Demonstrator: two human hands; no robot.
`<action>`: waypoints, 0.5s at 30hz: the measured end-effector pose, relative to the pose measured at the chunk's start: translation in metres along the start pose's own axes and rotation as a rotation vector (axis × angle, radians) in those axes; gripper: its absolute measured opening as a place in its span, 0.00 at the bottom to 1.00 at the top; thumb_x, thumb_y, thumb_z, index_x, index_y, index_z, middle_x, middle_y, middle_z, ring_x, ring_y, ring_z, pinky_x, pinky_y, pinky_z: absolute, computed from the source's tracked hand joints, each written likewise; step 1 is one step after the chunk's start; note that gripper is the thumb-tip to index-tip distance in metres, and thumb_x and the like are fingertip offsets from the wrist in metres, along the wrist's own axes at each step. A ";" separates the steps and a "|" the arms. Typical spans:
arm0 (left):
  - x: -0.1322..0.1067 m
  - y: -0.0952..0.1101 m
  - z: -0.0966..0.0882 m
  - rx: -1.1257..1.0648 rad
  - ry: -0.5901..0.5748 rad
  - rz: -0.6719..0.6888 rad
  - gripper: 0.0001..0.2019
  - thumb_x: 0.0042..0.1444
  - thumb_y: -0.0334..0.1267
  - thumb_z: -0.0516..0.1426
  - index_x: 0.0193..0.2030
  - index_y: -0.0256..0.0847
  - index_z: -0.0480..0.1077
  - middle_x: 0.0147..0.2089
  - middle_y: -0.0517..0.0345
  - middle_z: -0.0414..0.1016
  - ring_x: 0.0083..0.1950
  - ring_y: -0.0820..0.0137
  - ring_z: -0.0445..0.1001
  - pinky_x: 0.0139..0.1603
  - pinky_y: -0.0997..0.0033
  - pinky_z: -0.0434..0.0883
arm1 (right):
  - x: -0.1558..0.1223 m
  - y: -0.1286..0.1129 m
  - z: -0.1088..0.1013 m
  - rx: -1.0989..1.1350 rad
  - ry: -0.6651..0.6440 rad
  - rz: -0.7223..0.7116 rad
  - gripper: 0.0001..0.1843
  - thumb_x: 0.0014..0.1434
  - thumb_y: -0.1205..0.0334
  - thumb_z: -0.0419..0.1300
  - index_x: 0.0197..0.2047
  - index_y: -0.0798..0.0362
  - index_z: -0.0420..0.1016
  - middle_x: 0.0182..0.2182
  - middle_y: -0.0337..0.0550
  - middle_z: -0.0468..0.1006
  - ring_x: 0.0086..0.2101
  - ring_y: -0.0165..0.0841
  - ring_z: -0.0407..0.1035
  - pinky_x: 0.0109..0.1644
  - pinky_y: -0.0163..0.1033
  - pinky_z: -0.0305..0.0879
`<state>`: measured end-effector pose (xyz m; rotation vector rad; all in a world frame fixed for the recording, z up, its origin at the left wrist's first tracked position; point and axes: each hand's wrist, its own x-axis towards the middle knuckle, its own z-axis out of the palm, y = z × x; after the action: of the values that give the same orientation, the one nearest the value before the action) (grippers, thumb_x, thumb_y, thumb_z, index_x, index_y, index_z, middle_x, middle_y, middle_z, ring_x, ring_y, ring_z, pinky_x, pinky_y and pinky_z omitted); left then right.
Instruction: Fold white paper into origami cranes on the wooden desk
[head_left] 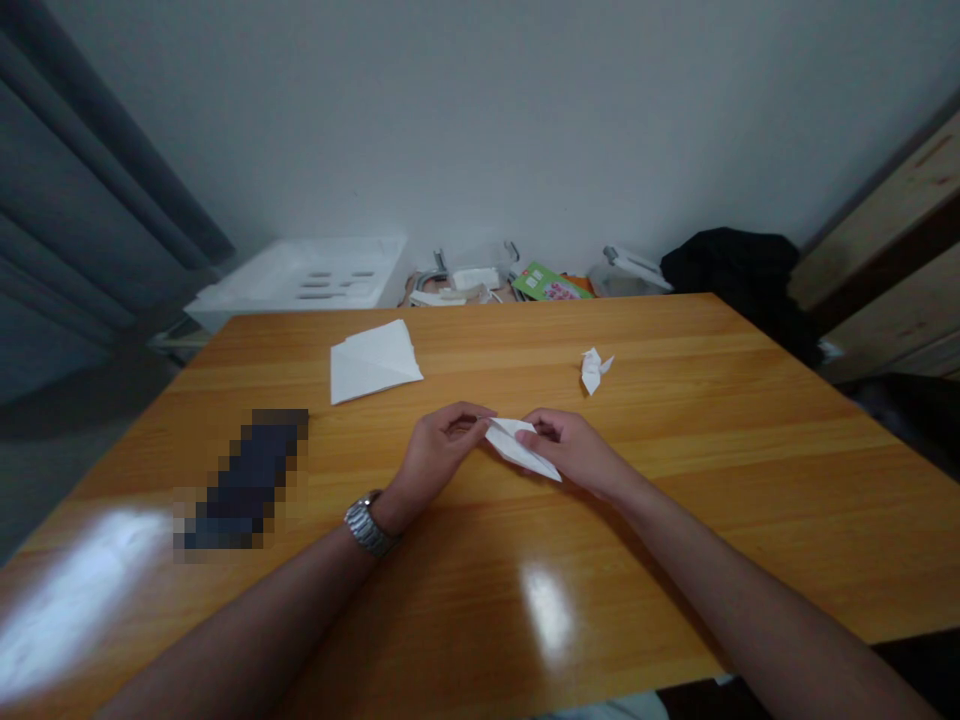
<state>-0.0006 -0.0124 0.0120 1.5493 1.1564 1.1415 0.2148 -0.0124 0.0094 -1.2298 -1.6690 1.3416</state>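
A narrow, pointed piece of folded white paper (517,447) is held between my two hands above the middle of the table. My left hand (448,445), with a metal watch on the wrist, pinches its upper left end between thumb and fingers. On the other side my right hand (574,447) grips the right edge, thumb on top and fingers behind, partly hidden. A small finished-looking origami figure (592,371) with pointed tips lies beyond my right hand. Farther left rests a stack of white paper sheets (375,364).
The wooden table (750,450) spans the view. A dark, pixelated flat object (247,480) lies on its left side. Behind the far edge are a white foam tray (330,270), a green booklet (551,284), assorted clutter and a black cloth item (735,265) at right.
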 end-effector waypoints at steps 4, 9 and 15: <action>0.002 -0.003 0.001 -0.100 0.015 -0.084 0.13 0.56 0.44 0.65 0.42 0.35 0.79 0.41 0.51 0.83 0.40 0.66 0.81 0.44 0.70 0.79 | 0.000 0.002 0.001 -0.019 0.001 -0.022 0.16 0.61 0.48 0.62 0.37 0.55 0.75 0.30 0.40 0.76 0.28 0.31 0.67 0.31 0.35 0.59; 0.002 -0.007 0.004 -0.287 0.018 -0.173 0.15 0.55 0.45 0.66 0.44 0.35 0.79 0.44 0.51 0.82 0.42 0.67 0.80 0.45 0.70 0.80 | -0.001 0.000 0.001 0.023 -0.011 -0.006 0.17 0.61 0.48 0.62 0.40 0.55 0.75 0.30 0.42 0.77 0.28 0.32 0.68 0.31 0.36 0.61; 0.002 -0.012 0.004 -0.319 0.003 -0.136 0.15 0.57 0.44 0.64 0.46 0.37 0.78 0.46 0.51 0.81 0.43 0.67 0.80 0.46 0.69 0.80 | 0.000 -0.001 0.000 -0.060 0.029 -0.029 0.15 0.61 0.51 0.62 0.37 0.55 0.76 0.30 0.41 0.76 0.29 0.31 0.67 0.33 0.35 0.60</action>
<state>0.0012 -0.0080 -0.0004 1.2083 1.0082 1.1726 0.2146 -0.0124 0.0105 -1.2485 -1.7110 1.2586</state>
